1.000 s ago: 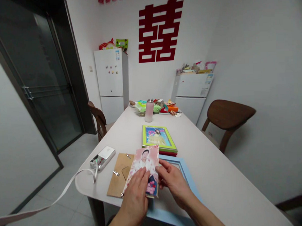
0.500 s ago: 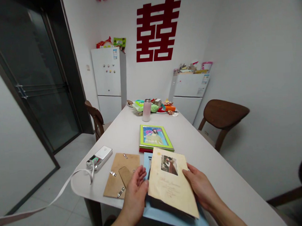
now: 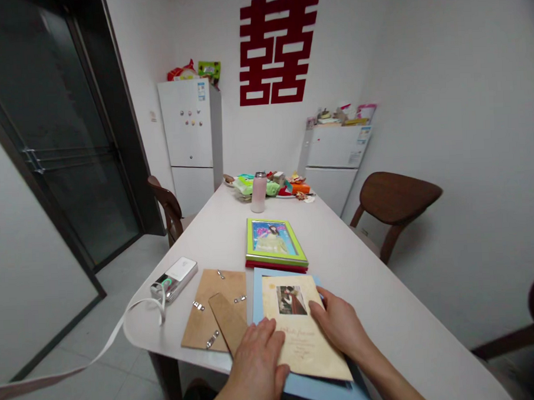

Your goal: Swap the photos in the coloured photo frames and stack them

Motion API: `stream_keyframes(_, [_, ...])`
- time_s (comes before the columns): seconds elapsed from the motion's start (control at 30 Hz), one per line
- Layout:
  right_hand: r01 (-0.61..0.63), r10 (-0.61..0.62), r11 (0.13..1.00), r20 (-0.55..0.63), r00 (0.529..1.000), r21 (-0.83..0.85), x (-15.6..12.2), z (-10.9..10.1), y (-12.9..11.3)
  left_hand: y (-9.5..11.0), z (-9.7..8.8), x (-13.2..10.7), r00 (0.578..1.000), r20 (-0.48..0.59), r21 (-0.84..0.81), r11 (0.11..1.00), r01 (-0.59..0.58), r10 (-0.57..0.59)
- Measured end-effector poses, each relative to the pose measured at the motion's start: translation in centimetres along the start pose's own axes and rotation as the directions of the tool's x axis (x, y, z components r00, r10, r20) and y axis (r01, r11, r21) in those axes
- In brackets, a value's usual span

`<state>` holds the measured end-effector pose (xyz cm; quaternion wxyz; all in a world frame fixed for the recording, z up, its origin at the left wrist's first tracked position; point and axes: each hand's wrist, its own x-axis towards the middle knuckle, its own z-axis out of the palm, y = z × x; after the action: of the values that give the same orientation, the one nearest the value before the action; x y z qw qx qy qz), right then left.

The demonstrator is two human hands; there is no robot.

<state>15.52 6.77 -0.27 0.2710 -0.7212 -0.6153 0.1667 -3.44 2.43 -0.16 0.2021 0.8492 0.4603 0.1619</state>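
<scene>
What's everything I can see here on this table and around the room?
table: one, white, mid-room.
blue frame: one, near edge.
beige card: one, lying on blue frame.
backing board: one, brown, left of frame.
green framed photo: one, atop red frame, mid-table.
white device: one, strapped, left edge.
bottle: one, pink, far end by snacks.
fridges: two, white, back wall.
chairs: at least two, brown, either side.
wall character: one, red, back wall.
left hand: flat on card.
right hand: on card's right side.
</scene>
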Motion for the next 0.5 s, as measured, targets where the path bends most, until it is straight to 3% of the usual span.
stream_keyframes(0.1, [0.026,-0.035,0.967,-0.034,0.999,-0.253,-0.4,0.3,0.1,0.0,0.4,0.3,1.0,0.01,0.046,0.999,-0.01,0.01])
stream_keyframes(0.2, [0.02,-0.05,0.926,-0.069,0.996,-0.377,-0.7,0.9,0.5,0.1,0.7,0.5,0.999,0.024,0.074,0.997,-0.026,0.024])
stream_keyframes(0.3, [0.026,-0.071,0.919,-0.101,0.992,-0.393,-0.6,1.1,1.1,-0.2,0.2,0.0,0.998,0.029,0.071,0.996,-0.058,0.056])
stream_keyframes(0.4, [0.1,-0.15,0.934,-0.122,0.981,-0.343,-0.6,1.2,0.7,-1.8,-1.1,-1.3,0.996,0.007,0.071,0.993,-0.09,0.09])
stream_keyframes(0.5, [0.281,-0.3,0.939,-0.075,0.951,-0.197,-1.4,1.9,-1.7,-4.7,-2.6,-2.8,0.997,-0.069,0.117,0.992,0.043,-0.035])
